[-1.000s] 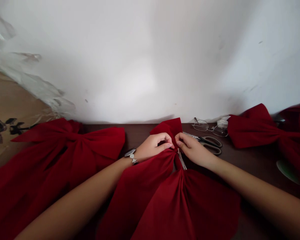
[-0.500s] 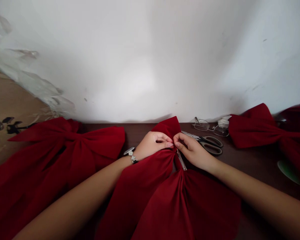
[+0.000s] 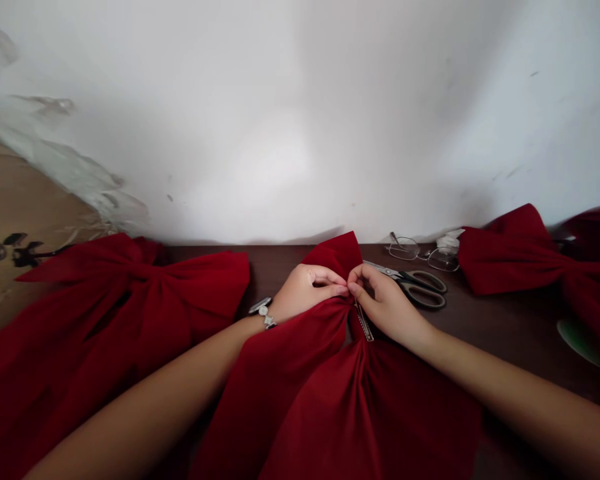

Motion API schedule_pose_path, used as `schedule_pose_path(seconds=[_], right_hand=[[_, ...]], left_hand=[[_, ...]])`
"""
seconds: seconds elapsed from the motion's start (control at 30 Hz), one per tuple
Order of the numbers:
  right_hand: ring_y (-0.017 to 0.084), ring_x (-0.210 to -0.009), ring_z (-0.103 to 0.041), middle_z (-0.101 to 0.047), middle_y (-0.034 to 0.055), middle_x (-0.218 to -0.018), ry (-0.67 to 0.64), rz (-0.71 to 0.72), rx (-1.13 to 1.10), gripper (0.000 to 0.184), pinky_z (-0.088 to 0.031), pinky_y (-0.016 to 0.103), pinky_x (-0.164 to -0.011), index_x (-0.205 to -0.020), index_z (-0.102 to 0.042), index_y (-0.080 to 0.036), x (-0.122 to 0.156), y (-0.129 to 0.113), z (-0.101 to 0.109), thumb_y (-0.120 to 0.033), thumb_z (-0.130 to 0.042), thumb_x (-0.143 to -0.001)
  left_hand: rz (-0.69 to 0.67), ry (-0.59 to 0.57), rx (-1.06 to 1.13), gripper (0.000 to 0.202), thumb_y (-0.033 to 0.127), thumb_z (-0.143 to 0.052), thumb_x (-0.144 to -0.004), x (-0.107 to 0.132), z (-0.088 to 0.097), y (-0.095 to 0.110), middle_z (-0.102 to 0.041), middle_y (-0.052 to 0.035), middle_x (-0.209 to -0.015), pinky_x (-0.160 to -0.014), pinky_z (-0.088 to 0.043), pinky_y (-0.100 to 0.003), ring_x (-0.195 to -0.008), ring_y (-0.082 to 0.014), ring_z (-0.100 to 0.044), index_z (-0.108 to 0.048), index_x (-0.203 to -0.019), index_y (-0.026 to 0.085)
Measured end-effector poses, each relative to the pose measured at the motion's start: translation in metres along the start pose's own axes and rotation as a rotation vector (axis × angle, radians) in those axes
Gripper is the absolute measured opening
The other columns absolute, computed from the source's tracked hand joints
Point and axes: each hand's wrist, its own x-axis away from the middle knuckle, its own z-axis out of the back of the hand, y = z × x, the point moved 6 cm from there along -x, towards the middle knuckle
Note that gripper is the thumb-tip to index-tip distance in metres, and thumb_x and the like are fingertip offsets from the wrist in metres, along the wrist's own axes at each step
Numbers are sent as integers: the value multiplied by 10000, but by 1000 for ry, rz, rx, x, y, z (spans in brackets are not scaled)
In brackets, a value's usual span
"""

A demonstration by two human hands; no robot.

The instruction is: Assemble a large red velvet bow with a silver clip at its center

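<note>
A large red fabric bow (image 3: 325,400) lies in front of me, its tails spread toward the near edge. At its gathered middle, my left hand (image 3: 310,287) and my right hand (image 3: 380,300) meet, fingertips touching. Each is closed in a pinch between thumb and fingers. What sits between the fingertips is too small and hidden to make out. Just below my right fingers, a silver metal hair clip (image 3: 364,321) hangs at the bow's centre, slanting down over the cloth. A watch and a bracelet (image 3: 266,315) are on my left wrist.
Scissors with black handles (image 3: 423,287) lie right behind my right hand. Beyond them are eyeglasses (image 3: 405,249) and a crumpled white tissue (image 3: 450,240). More red bows lie at left (image 3: 200,287) and right (image 3: 510,260). A cardboard box (image 3: 30,193) stands far left; a white wall rises behind the table.
Both hands keep pinching at the bow's middle with hardly any shift. The view has moved very slightly.
</note>
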Motion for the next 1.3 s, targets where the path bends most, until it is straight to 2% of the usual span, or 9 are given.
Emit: schedule_pose_path(seconds=[0.2,0.47,0.63,0.77,0.87,0.97,1.3], right_hand=[[141,-650,-501,-534,2,-698,54,-9,-6,65,-403,260,-634,-760,-525,-185,1,3,3,-198,-505,-820],[138,-643,-526,-561,6,-699,47,-67,-130,99,-420,271,-613,-747,-522,-189,1,13,2,-257,-577,-793],[119,-647,-536,-557,-10,-707,-34,-104,-316,147,-438,256,-623,-766,-526,-182,-5,16,3,-293,-622,-755],[80,-524,-449,-522,-38,-631,-95,-172,-398,127,-374,222,-507,-785,-559,-171,-8,15,5,-291,-591,-759],[55,-459,-363,-499,-50,-602,-113,-196,-408,135,-290,204,-435,-799,-580,-163,-8,15,6,-293,-586,-762],[46,-451,-348,-509,-47,-614,-134,-208,-405,149,-253,197,-415,-805,-588,-160,-9,17,5,-303,-596,-765],[45,-489,-410,-582,-23,-678,-227,-233,-366,217,-276,178,-417,-824,-613,-144,-13,21,4,-346,-641,-750]], left_hand=[[-44,-8,-34,176,269,-640,-799,1,0,4,-747,-71,-847,-753,-534,-232,-793,-150,-690,-715,-839,114],[-7,-5,-51,154,220,-605,-813,2,1,7,-745,-71,-845,-756,-527,-225,-787,-139,-686,-715,-843,116],[-2,-19,-38,159,224,-596,-814,2,1,7,-746,-65,-826,-768,-522,-223,-779,-133,-685,-714,-830,120],[10,-24,-41,155,221,-595,-808,2,1,8,-747,-66,-828,-785,-520,-228,-791,-136,-687,-714,-807,121],[19,-28,-41,154,222,-596,-805,3,1,9,-748,-66,-832,-786,-519,-226,-800,-137,-688,-712,-804,121],[21,-33,-43,158,226,-594,-807,3,1,10,-748,-66,-832,-788,-517,-222,-804,-136,-687,-711,-804,120],[14,-47,-21,151,232,-601,-802,2,1,7,-747,-71,-839,-786,-526,-240,-799,-143,-690,-700,-813,118]])
